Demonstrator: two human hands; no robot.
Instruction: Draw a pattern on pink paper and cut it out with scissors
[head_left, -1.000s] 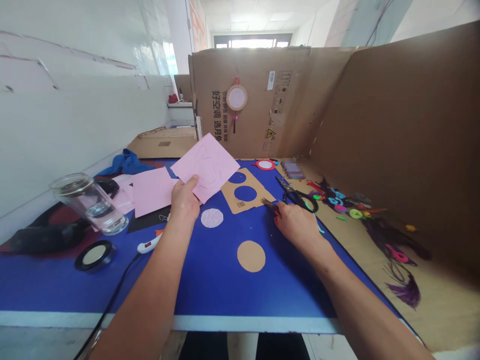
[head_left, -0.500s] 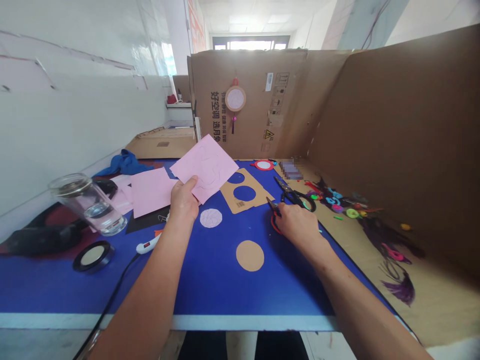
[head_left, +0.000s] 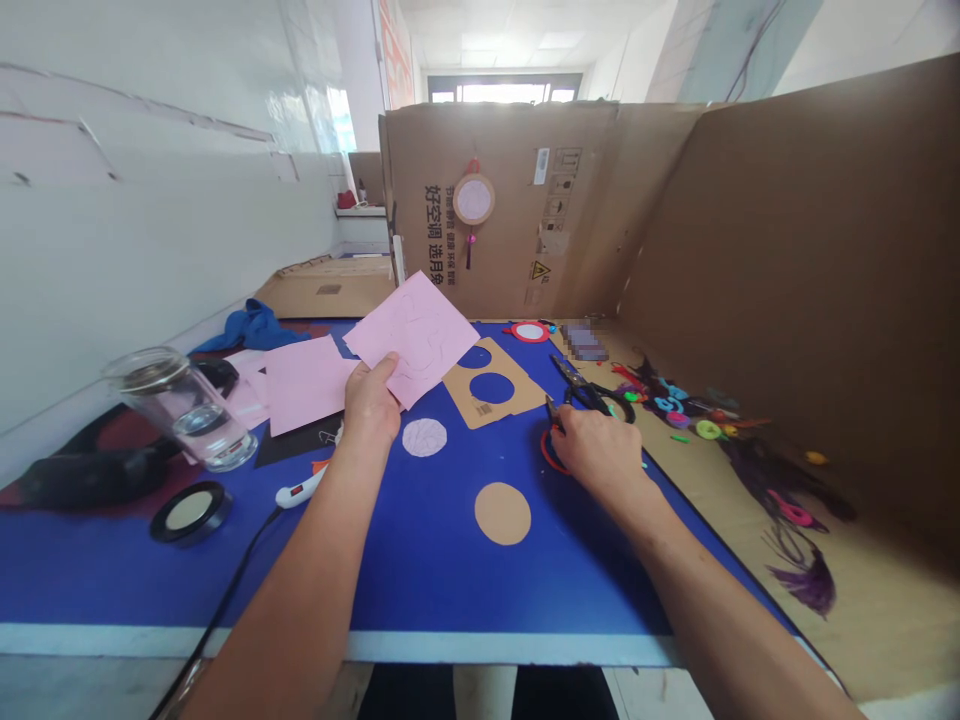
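Observation:
My left hand (head_left: 375, 402) pinches a pink sheet of paper (head_left: 414, 338) by its near corner, thumb on top; faint curved lines are drawn on it. My right hand (head_left: 600, 443) is closed on red-handled scissors (head_left: 553, 450), whose dark blades point away from me; part of them is hidden under the fingers. Just beyond lie black-handled scissors (head_left: 581, 383). Between my forearms a small pale round piece (head_left: 425, 438) and a brown cardboard disc (head_left: 502, 513) rest on the blue table. A cardboard sheet with round holes (head_left: 480, 408) lies partly behind the held paper.
At left are more pink paper (head_left: 309, 385), a glass jar (head_left: 199, 425), a black round container (head_left: 191, 512) and a white corded tool (head_left: 300, 490). Colourful bits and tassels (head_left: 802, 585) lie at right. Cardboard walls (head_left: 585, 220) stand behind and to the right.
The scissors under my right hand have turned slightly, their blades now nearer the fingers. My left hand keeps the pink paper nearly still. The whole view has shifted a little.

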